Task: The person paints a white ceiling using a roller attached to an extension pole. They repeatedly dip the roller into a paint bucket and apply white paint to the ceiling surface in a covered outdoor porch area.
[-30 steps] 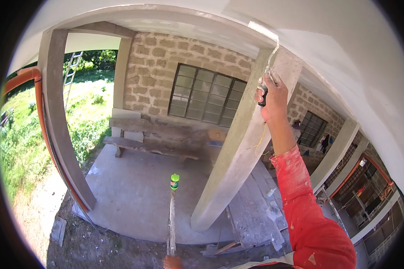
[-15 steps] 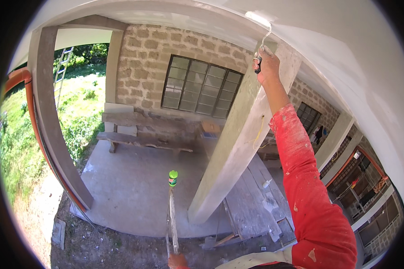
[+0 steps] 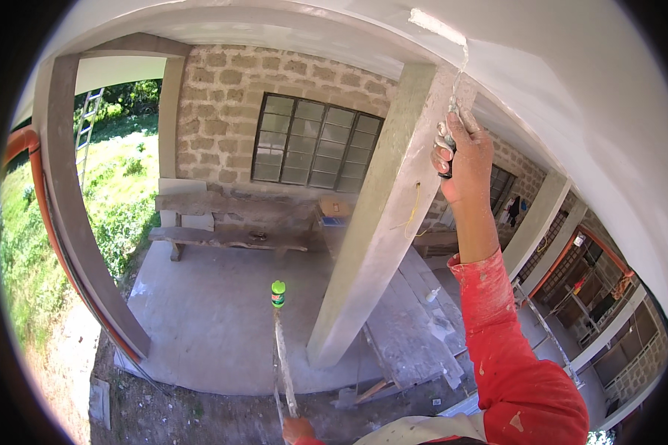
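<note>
My right hand (image 3: 464, 152) is raised high and closed around the dark handle of a paint roller (image 3: 438, 28). The roller's white sleeve lies against the white ceiling (image 3: 542, 89), and its bent wire frame is coated in paint. Low in the picture, my left hand (image 3: 298, 429) is closed on a rough, pale wooden pole (image 3: 284, 363). A bright green bottle (image 3: 277, 294) shows at the pole's far end; how it is fixed there I cannot tell. My right forearm wears a paint-spotted red sleeve.
A concrete column (image 3: 375, 215) stands close beside my right arm. Beyond are a block wall with a window (image 3: 315, 139), a wooden bench (image 3: 226, 239) and boards (image 3: 416, 334). At the left are an orange pipe (image 3: 35, 159) and a ladder (image 3: 87, 133) on grass.
My right hand has come nearer and slightly lower, with the roller shifting a little right along the ceiling. The whole view has shifted slightly. My left hand still grips the pole.
</note>
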`<state>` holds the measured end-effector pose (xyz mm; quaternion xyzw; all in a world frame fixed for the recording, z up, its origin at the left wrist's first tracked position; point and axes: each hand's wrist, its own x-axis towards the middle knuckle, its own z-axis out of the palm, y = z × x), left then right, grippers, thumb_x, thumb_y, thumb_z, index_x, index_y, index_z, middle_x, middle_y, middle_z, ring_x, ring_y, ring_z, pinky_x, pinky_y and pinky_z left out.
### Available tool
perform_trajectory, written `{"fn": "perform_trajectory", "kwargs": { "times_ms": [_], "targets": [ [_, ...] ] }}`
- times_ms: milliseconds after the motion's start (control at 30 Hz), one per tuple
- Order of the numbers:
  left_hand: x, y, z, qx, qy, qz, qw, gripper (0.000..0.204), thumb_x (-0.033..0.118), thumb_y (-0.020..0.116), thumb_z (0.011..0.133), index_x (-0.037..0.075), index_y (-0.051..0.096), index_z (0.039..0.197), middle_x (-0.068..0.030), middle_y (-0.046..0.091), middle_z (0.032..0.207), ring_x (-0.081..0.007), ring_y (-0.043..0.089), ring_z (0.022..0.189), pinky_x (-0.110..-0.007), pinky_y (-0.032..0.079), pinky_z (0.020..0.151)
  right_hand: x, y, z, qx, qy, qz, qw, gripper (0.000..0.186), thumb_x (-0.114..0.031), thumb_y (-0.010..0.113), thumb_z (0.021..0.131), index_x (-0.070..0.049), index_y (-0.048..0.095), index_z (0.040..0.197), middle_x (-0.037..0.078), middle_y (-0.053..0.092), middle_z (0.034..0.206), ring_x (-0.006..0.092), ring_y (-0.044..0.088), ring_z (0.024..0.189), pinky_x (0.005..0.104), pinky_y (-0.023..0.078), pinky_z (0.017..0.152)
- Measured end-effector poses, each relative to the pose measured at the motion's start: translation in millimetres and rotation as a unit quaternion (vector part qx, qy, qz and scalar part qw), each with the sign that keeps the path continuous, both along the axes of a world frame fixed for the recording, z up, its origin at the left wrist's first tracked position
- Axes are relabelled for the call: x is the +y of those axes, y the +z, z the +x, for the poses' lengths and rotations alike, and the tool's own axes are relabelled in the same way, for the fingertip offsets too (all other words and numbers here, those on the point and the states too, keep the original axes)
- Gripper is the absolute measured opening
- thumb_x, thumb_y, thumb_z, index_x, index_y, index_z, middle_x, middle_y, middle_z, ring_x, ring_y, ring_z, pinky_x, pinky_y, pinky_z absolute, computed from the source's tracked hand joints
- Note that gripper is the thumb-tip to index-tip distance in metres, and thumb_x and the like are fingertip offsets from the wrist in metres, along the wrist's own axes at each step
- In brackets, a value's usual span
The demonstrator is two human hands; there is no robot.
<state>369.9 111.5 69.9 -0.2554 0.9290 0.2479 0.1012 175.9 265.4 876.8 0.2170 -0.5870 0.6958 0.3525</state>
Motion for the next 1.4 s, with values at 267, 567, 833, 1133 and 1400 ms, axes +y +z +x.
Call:
{"fn": "perform_trajectory", "kwargs": {
  "times_ms": [267, 567, 833, 1133, 1400],
  "targets": [
    [-6, 70, 1, 0.005, 0.050, 0.068, 0.996, 0.042, 0.045, 0.056, 0.094, 0.008, 0.075, 0.100, -0.0148, 0.075, 0.101, -0.0354, 0.074, 0.096, -0.049, 0.060, 0.080, -12, -28, 85, 0.016, -0.003, 0.001, 1.000, 0.046, -0.013, 0.060, 0.102, -0.002, 0.052, 0.146, 0.000, 0.050, 0.081, 0.0079, 0.043, 0.052, 0.0249, 0.030, 0.041],
    [-8, 130, -2, 0.009, 0.154, 0.108, 0.982, 0.030, 0.029, 0.072, 0.080, 0.001, 0.076, 0.088, -0.0228, 0.075, 0.095, -0.0406, 0.073, 0.094, -0.051, 0.058, 0.083, 1, -2, 9, -0.011, -0.005, 0.014, 1.000, 0.044, -0.012, 0.058, 0.103, -0.005, 0.052, 0.146, 0.002, 0.050, 0.083, 0.0093, 0.045, 0.055, 0.0263, 0.034, 0.045],
    [-5, 146, -6, -0.019, 0.163, 0.086, 0.983, 0.031, 0.030, 0.073, 0.080, 0.001, 0.076, 0.089, -0.0224, 0.075, 0.095, -0.0409, 0.073, 0.093, -0.052, 0.058, 0.083, 25, 49, -112, -0.039, 0.002, 0.011, 0.999, 0.007, -0.011, 0.057, 0.103, -0.004, 0.059, 0.106, 0.003, 0.050, 0.083, 0.0111, 0.046, 0.057, 0.0268, 0.035, 0.046],
    [-4, 127, -7, -0.016, 0.145, 0.068, 0.987, 0.033, 0.032, 0.075, 0.080, 0.001, 0.072, 0.090, -0.0215, 0.075, 0.095, -0.0417, 0.073, 0.093, -0.052, 0.058, 0.082, 48, 101, -251, -0.073, 0.035, -0.011, 0.997, 0.005, -0.008, 0.057, 0.101, -0.004, 0.057, 0.104, 0.006, 0.051, 0.083, 0.0138, 0.046, 0.058, 0.0286, 0.036, 0.048],
    [-2, 84, 5, 0.004, 0.064, 0.047, 0.997, 0.051, 0.053, 0.047, 0.101, 0.010, 0.075, 0.105, -0.0115, 0.075, 0.104, -0.0356, 0.074, 0.098, -0.051, 0.060, 0.081, 68, 122, -300, -0.093, 0.053, -0.031, 0.994, 0.006, -0.006, 0.058, 0.100, -0.002, 0.057, 0.104, 0.007, 0.052, 0.081, 0.0146, 0.046, 0.057, 0.0280, 0.036, 0.047]
  ]
}}
